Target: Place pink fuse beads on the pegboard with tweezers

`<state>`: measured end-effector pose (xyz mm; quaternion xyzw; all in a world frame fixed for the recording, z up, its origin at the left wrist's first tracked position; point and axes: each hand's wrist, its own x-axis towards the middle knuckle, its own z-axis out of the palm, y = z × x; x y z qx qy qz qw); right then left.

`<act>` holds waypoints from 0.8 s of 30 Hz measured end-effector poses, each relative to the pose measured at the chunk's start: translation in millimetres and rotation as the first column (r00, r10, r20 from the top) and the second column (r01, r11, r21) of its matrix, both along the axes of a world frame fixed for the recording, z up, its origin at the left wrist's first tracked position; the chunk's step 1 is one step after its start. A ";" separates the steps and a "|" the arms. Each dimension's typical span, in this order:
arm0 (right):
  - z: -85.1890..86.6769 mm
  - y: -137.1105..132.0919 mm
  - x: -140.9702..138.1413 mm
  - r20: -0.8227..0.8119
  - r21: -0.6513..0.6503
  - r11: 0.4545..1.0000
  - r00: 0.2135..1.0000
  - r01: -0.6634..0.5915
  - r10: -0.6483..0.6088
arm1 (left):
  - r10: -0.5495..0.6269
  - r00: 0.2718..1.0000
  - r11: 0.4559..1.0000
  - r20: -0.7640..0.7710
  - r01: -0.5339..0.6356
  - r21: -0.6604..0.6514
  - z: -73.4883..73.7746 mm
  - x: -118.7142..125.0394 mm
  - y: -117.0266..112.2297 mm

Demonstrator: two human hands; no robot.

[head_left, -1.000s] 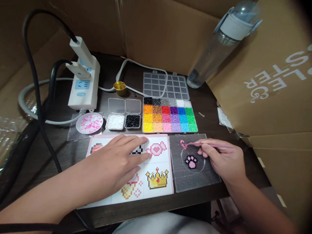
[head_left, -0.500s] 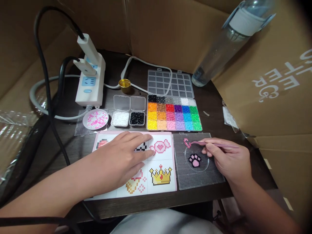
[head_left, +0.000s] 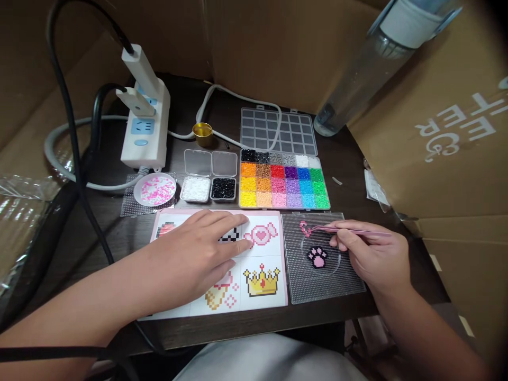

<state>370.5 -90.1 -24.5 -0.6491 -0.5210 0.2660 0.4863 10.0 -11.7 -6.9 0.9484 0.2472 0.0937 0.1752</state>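
Note:
My left hand (head_left: 194, 254) lies flat, fingers stretched out, on a pattern sheet (head_left: 262, 275) with pixel pictures; its fingertips touch beside the pink candy picture (head_left: 261, 233). My right hand (head_left: 371, 254) pinches pink tweezers (head_left: 349, 231) whose tip rests at a short row of pink beads (head_left: 305, 229) on the clear pegboard (head_left: 321, 286). A finished black-and-pink paw (head_left: 318, 257) sits on the pegboard just left of that hand.
A bead box (head_left: 283, 185) with many colours lies behind the sheet, its lid open. Small boxes of white (head_left: 195, 189) and black beads (head_left: 223, 188), a dish of pink beads (head_left: 154, 189), a power strip (head_left: 145, 132), a gold cap (head_left: 202, 133) and a water bottle (head_left: 357, 74) stand around. Cardboard walls surround the table.
Both hands stay in place; only the camera view has shifted a little.

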 end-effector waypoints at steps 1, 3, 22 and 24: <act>0.4 0.4 -0.4 -0.002 0.005 1.000 1.000 0.003 -0.003 | -0.002 1.000 1.000 -0.002 0.002 0.009 -0.3 0.0 -0.2; 1.6 1.5 -1.4 -0.006 0.012 1.000 1.000 0.005 -0.005 | -0.009 1.000 0.999 0.003 0.009 0.033 -1.3 -0.4 -0.5; -1.4 0.2 1.7 -0.051 0.011 1.000 0.999 -0.006 0.007 | -0.042 0.999 0.996 -0.033 0.044 0.083 0.7 0.5 0.0; -4.6 -1.3 3.7 -0.054 0.020 1.000 0.998 -0.015 0.017 | -0.042 0.998 0.995 -0.044 0.046 0.083 0.8 1.1 -0.3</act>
